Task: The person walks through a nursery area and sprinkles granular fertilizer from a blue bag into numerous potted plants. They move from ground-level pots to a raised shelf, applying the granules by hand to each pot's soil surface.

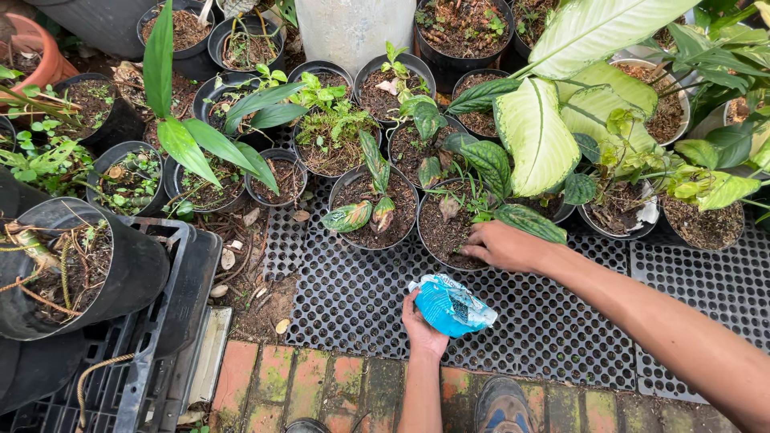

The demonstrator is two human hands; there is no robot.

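My left hand [421,325] holds a small blue and white plastic bag [449,305] with dark grains inside, low over the black grid mat. My right hand [505,246] reaches forward with its fingers curled down into the soil of a black pot [445,228] that holds a plant with dark green spotted leaves [491,164]. To the left of that pot stands another black pot [373,210] with a small variegated plant. Whether the right fingers pinch anything is hidden.
Many black pots with plants crowd the back and left. A large pale-leaved plant [537,132] overhangs at the right. A tipped black pot [76,269] rests on a black crate [172,297] at the left. Mossy bricks [321,385] and my shoe [501,405] are at the bottom.
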